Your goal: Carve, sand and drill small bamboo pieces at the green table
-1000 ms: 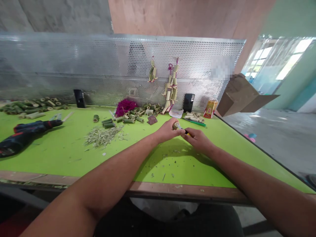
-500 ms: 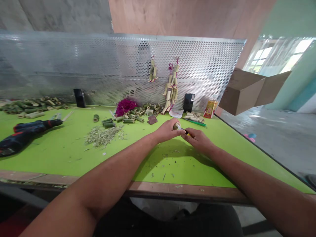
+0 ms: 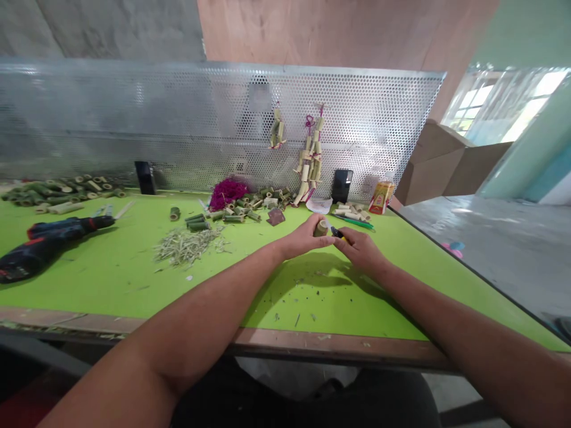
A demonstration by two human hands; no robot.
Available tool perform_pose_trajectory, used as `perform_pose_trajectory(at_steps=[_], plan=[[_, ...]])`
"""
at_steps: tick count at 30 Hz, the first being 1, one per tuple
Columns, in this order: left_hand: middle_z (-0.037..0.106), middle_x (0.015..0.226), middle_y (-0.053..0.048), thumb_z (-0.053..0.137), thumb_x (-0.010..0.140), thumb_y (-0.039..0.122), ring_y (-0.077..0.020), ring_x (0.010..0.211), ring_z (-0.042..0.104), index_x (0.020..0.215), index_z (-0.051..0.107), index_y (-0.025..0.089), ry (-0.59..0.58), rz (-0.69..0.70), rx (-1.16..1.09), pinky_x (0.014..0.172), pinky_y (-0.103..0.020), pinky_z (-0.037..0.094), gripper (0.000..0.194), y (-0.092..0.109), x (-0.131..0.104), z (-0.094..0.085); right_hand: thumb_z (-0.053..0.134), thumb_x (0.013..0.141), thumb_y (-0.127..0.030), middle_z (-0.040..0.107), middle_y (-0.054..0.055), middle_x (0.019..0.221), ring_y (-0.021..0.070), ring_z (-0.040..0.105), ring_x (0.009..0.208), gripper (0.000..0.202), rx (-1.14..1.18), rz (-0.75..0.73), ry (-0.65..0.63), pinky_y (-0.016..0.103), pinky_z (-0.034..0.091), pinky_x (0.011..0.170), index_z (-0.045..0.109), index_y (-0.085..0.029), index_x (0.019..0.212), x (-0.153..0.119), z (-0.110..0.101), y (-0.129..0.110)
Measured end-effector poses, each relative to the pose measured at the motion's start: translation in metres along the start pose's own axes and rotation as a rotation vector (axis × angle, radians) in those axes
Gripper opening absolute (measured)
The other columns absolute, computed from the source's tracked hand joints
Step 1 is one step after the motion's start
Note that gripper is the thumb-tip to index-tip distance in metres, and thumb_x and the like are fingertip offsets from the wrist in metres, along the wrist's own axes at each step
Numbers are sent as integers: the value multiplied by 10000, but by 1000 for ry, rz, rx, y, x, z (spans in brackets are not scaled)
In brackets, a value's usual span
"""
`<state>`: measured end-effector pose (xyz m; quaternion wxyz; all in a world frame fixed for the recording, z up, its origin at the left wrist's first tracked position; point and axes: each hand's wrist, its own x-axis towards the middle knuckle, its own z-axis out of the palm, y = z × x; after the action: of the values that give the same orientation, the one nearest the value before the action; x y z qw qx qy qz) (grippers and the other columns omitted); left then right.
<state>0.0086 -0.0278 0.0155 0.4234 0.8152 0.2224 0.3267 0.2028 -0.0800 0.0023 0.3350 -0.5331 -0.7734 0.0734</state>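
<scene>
While the left hand grips the bamboo piece, the right hand holds the knife

On my remote screen, I see the bamboo near upright, left of the right hand; the blade points toward its rim, contact unclear.

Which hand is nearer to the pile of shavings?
Left. The left hand is to the right of the pile of shavings; the right hand is farther away on that side.
</scene>
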Motion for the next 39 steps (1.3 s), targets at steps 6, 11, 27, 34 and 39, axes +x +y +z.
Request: perform_pose_trajectory(at_steps=[6, 11, 27, 34, 39], plan=[[521, 796, 1, 495, 875, 382, -114, 685, 497, 1050, 443, 178, 16, -72, -14, 669, -274, 445, 274, -6, 3, 2, 462, 902, -502, 534, 12, 652, 151, 448, 617, 353, 13, -22, 113, 275, 306, 565, 558, -184, 782, 4, 0, 8], [594, 1076, -66, 546, 850, 362, -178, 989, 534, 1120, 558, 154, 159, 20, 115, 907, -335, 419, 342, -12, 6, -3, 470, 899, -498, 536, 7, 652, 150, 448, 621, 345, 20, -36, 144, 271, 306, 564, 558, -186, 780, 5, -1, 9], [564, 933, -31, 497, 874, 361, -170, 870, 493, 1044, 543, 167, 206, 27, 292, 795, -299, 400, 262, -9, 6, 0, 449, 911, -501, 545, 7, 693, 143, 463, 627, 353, 9, -45, -29, 271, 306, 570, 575, -183, 826, 2, 2, 2], [565, 992, -44, 477, 885, 335, -173, 890, 499, 1135, 518, 179, 147, 35, 224, 792, -291, 405, 297, -8, 4, 1, 440, 911, -520, 525, 2, 663, 140, 447, 606, 372, -20, -52, -38, 269, 286, 555, 568, -187, 804, 1, 2, 1], [541, 999, -39, 459, 880, 314, -177, 918, 472, 1109, 509, 182, 125, 16, 180, 795, -291, 389, 269, 0, 2, 3, 434, 910, -531, 538, 7, 672, 149, 469, 624, 382, -16, -27, -55, 270, 298, 562, 577, -185, 837, 0, 1, 0]])
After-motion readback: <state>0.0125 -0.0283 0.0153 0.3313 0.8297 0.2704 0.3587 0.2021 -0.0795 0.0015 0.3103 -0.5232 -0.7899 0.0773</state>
